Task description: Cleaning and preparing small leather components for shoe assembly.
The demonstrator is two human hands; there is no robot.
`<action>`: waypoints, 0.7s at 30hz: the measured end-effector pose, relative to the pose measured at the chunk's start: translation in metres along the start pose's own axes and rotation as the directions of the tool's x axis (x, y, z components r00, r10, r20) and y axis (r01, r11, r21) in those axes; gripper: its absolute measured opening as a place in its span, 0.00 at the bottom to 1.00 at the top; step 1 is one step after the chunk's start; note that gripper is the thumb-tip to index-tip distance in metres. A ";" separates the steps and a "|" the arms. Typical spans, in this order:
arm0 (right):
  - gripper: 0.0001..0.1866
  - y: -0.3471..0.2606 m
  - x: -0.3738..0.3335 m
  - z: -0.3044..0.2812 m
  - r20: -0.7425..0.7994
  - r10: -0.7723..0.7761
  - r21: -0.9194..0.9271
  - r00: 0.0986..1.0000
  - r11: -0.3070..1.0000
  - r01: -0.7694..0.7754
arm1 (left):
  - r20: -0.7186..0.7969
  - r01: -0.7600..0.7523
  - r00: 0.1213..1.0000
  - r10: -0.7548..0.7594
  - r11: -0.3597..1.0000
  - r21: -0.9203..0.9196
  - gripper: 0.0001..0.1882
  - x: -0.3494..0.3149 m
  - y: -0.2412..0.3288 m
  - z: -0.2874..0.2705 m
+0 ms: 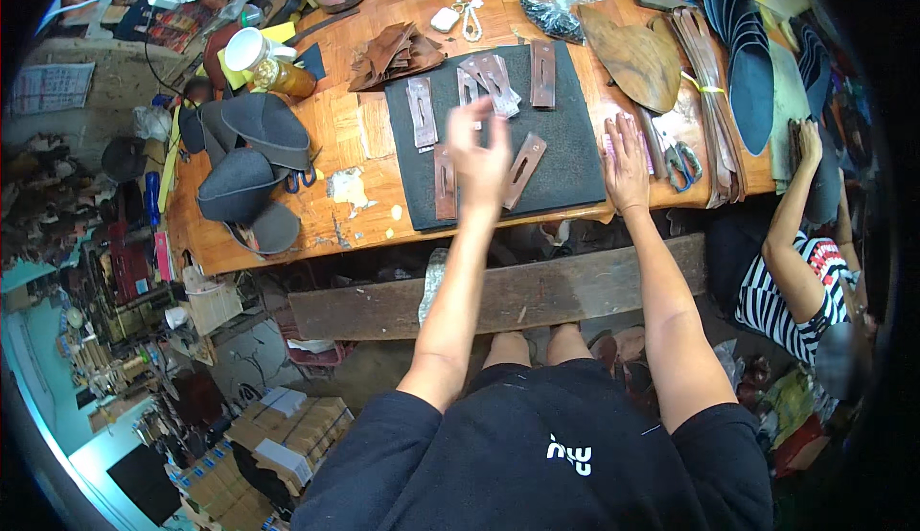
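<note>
My left hand (482, 162) is raised over a black cutting mat (565, 176), its fingers smeared by motion. Around and beneath it lie several slotted brown leather strips, among them an upright one (542, 76), a tilted one (522, 169) and a pale one (422, 112). A small overlapping stack of strips (491, 82) lies just beyond the fingers. My right hand (628, 167) rests flat at the mat's right edge, fingers stretched out, partly covering a pink patterned piece (609, 138). Close by on its right are scissors (682, 165) with blue-grey handles.
Brown leather scraps (395, 55) lie behind the mat. Dark grey shoe-shaped pieces (259, 138), a white mug (249, 50) and a glass jar (285, 78) stand left. A wooden board (632, 57), tied leather strips (714, 109) and a person in a striped shirt (791, 287) are right.
</note>
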State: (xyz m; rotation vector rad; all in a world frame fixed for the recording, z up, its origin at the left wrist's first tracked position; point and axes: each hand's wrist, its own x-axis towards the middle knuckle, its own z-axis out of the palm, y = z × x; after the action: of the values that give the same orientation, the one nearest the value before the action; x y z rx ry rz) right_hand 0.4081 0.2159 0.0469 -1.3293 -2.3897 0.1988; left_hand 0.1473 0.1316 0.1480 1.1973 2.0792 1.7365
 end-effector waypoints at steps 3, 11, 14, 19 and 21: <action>0.31 -0.007 0.003 0.003 0.002 -0.011 -0.007 1.000 1.000 0.011 | -0.089 0.005 0.996 0.028 0.937 0.349 0.19 0.033 -0.067 -0.055; 0.31 -0.007 0.004 0.008 -0.003 -0.002 0.000 1.000 1.000 0.002 | 0.013 0.221 0.966 -0.258 0.852 0.474 0.24 0.068 -0.127 -0.089; 0.31 -0.001 0.004 0.005 -0.005 0.006 0.003 1.000 1.000 -0.006 | 0.031 0.241 0.961 -0.273 0.890 0.386 0.21 0.071 -0.131 -0.084; 0.32 -0.008 0.007 0.005 0.021 0.010 -0.004 1.000 1.000 -0.010 | 0.013 0.350 0.932 -0.361 0.910 0.223 0.12 0.074 -0.144 -0.099; 0.32 -0.009 0.008 0.004 0.009 0.001 0.006 1.000 1.000 -0.001 | 0.038 0.369 0.929 -0.369 0.929 0.018 0.11 0.074 -0.145 -0.111</action>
State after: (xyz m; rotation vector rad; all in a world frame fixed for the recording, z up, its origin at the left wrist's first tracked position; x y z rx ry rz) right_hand 0.3953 0.2181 0.0481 -1.3294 -2.3938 0.2130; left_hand -0.0342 0.0996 0.0786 0.7686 2.1229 1.5145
